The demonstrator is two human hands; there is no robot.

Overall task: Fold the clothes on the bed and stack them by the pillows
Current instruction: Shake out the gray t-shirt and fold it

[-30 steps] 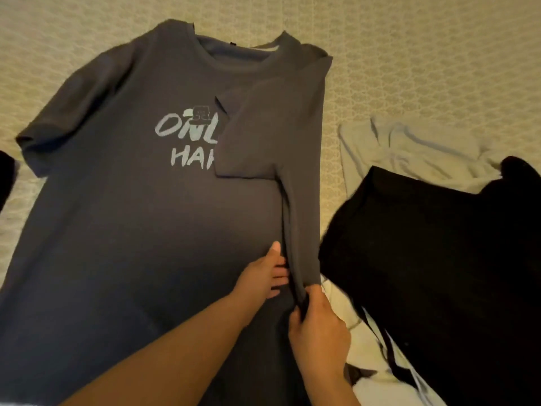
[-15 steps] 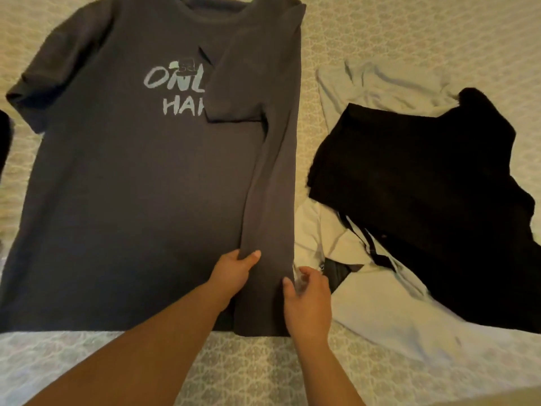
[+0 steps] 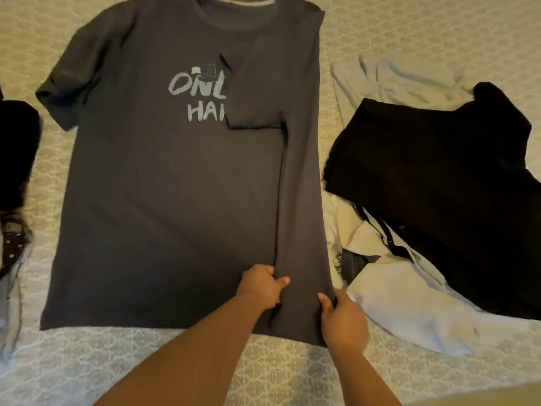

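Dark grey T-shirt (image 3: pixel 164 200) flat on the bed (image 3: pixel 146 364), front up, collar at the far end, hem near. Right side folded leftward over the chest as a long strip running from shoulder to hem, its short sleeve (image 3: pixel 254 101) turned in with it and covering the end of the white print (image 3: pixel 199 95), readable only as "ONL" above "HAI". Left sleeve spread out to the far left.

Both hands at the near end of the folded strip, just above the hem, close together but apart, the strip between them. Left hand (image 3: pixel 262 285) pinching the strip's inner edge, thumb on top of the cloth, fingers curled under. Right hand (image 3: pixel 342 320) gripping the outer, creased edge, thumb on the fabric, fingers tucked round the fold.

To the right of the shirt, just beside it, black garment (image 3: pixel 424 186) in a loose heap on top of a crumpled pale garment (image 3: pixel 409 303). At the left edge of the view, more dark clothing (image 3: pixel 14 148), partly cut off, with a spotted piece below it.
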